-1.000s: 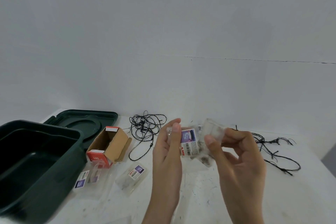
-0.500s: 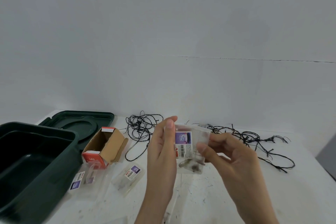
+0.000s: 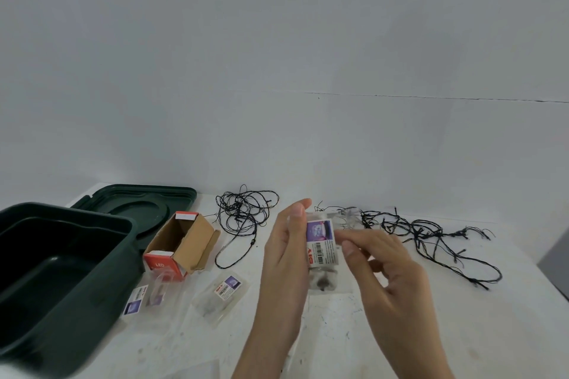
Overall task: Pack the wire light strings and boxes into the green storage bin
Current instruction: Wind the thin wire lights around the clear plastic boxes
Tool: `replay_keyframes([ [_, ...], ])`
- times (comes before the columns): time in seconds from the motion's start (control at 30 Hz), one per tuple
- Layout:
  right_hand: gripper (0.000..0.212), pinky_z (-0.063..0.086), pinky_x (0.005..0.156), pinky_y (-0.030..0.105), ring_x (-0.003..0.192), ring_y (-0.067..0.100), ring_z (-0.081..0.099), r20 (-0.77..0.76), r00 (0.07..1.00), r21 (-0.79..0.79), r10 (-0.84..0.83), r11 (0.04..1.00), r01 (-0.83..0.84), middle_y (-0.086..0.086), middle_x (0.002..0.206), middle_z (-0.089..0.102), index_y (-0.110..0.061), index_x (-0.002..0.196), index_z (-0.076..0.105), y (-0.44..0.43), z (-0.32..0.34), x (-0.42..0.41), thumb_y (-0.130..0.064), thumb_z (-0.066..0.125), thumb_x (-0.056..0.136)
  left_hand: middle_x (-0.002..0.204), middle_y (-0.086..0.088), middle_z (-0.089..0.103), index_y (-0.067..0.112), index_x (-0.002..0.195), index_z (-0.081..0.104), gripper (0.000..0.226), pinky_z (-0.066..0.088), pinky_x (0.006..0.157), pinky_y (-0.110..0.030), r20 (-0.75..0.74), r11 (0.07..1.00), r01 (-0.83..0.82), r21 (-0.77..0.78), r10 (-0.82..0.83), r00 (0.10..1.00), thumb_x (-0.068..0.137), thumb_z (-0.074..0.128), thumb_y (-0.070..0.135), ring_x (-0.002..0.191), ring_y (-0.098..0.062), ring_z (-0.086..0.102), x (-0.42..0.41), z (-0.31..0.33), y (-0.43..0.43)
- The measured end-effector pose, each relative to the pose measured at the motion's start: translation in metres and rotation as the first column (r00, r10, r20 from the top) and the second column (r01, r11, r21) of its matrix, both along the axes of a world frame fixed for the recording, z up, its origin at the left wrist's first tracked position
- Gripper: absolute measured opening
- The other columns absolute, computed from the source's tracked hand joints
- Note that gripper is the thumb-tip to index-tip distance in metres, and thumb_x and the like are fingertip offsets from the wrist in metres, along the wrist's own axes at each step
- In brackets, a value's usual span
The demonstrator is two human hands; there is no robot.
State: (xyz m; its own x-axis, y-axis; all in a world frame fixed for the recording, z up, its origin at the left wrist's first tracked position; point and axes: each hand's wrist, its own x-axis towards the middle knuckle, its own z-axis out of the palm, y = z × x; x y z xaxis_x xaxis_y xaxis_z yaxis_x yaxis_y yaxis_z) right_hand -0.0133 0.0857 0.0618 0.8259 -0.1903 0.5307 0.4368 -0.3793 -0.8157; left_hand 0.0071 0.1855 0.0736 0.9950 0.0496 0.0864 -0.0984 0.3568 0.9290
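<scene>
Green storage bin (image 3: 77,317) at left, clear packet (image 3: 321,244) held centre.
Cardboard LED box (image 3: 184,244) and wire tangle (image 3: 243,217) lie right of the bin; left hand (image 3: 284,258) and right hand (image 3: 388,271) both pinch the packet; another light string (image 3: 431,238) sprawls right.

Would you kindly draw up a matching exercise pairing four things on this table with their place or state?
Things:
1 green storage bin
2 bin lid
3 cardboard box
4 labelled clear packet

States:
A on its side, flap open
B held between left hand and right hand
C uncovered, far left
D flat behind the bin

Pairs: 1-C, 2-D, 3-A, 4-B
</scene>
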Motion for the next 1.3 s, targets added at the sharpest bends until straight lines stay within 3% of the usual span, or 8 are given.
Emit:
replay_keyframes([
  [0.2,0.037,0.041,0.072,0.009,0.089,0.007,0.056,-0.009,0.991,0.034,0.136,0.990,-0.135,-0.019,0.095,0.067,-0.052,0.111,0.061,-0.003,-0.004,-0.003,-0.045,0.046,0.078,0.068,-0.005,0.067,0.018,0.098,0.059,0.043,0.050,0.049,-0.023,-0.024,1.000,-0.009,0.020,0.010,1.000,0.074,0.049,0.052,0.056,-0.012,0.061,-0.002,0.000,0.001],
  [0.37,0.033,0.035,0.081,0.007,0.099,0.006,0.047,0.089,0.990,-0.230,-0.111,0.965,0.129,-0.019,0.112,0.051,-0.046,0.106,0.064,-0.004,-0.017,-0.004,-0.057,0.056,0.076,0.080,-0.012,0.070,0.004,0.097,0.058,0.058,0.053,0.064,-0.032,-0.094,1.000,-0.024,0.009,0.024,0.995,0.072,0.050,0.055,0.069,-0.021,0.065,0.001,-0.004,0.005],
  [0.47,0.037,0.043,0.070,0.009,0.093,0.005,0.057,-0.083,0.997,-0.021,-0.001,1.000,-0.001,-0.022,0.106,0.056,-0.052,0.097,0.065,-0.001,-0.018,-0.003,-0.075,0.054,0.070,0.098,-0.010,0.072,0.017,0.117,0.059,0.051,0.056,0.067,-0.033,-0.130,0.990,0.120,-0.077,-0.130,0.983,0.079,0.048,0.050,0.084,-0.024,0.069,0.001,-0.003,0.008],
  [0.6,0.012,0.045,0.055,0.013,0.064,0.005,0.056,-0.153,0.981,0.279,0.122,0.957,-0.076,-0.010,0.085,0.065,-0.034,0.085,0.072,-0.008,-0.013,-0.001,-0.035,0.065,0.075,0.123,-0.018,0.061,0.017,0.136,0.043,0.058,0.040,0.104,-0.052,-0.061,0.907,0.340,-0.247,-0.365,0.929,0.082,0.062,0.025,0.116,-0.036,0.057,0.000,-0.004,0.016],
  [0.73,0.015,0.046,0.050,0.023,0.063,0.014,0.054,-0.180,0.968,0.407,0.174,0.909,-0.088,0.005,0.086,0.068,-0.024,0.084,0.076,-0.011,-0.015,-0.001,-0.036,0.072,0.076,0.128,-0.022,0.057,0.020,0.140,0.035,0.088,0.047,0.096,-0.045,0.060,0.798,0.493,-0.346,-0.505,0.861,0.059,0.059,-0.004,0.112,-0.036,0.059,-0.001,-0.012,0.027],
  [0.87,0.024,0.045,0.057,0.036,0.059,0.016,0.053,-0.196,0.968,0.422,0.159,0.904,-0.063,0.006,0.087,0.067,-0.025,0.086,0.076,-0.011,-0.017,-0.001,-0.045,0.070,0.073,0.137,-0.019,0.050,0.024,0.143,0.029,0.089,0.044,0.100,-0.046,0.104,0.779,0.569,-0.262,-0.564,0.819,0.069,0.048,-0.020,0.124,-0.037,0.049,-0.002,-0.021,0.032],
  [1.0,0.065,0.046,0.065,0.041,0.052,0.015,0.054,-0.197,0.973,0.431,0.117,0.902,-0.021,0.009,0.088,0.066,-0.027,0.089,0.075,-0.011,-0.018,0.000,-0.078,0.067,0.050,0.134,-0.006,0.056,0.024,0.143,0.029,0.079,0.048,0.097,-0.041,0.040,0.866,0.465,-0.184,-0.466,0.884,0.076,0.056,-0.007,0.120,-0.028,0.056,-0.003,-0.019,0.033],
  [1.3,0.070,0.046,0.066,0.037,0.051,0.015,0.054,-0.174,0.983,0.555,0.061,0.831,0.047,0.014,0.095,0.066,-0.026,0.090,0.075,-0.009,-0.019,0.000,-0.079,0.069,0.045,0.110,0.002,0.066,0.011,0.102,0.058,0.031,0.057,0.075,-0.031,0.099,0.984,0.152,0.093,-0.161,0.982,0.073,0.069,0.011,0.094,-0.027,0.069,-0.016,-0.017,0.020],
])
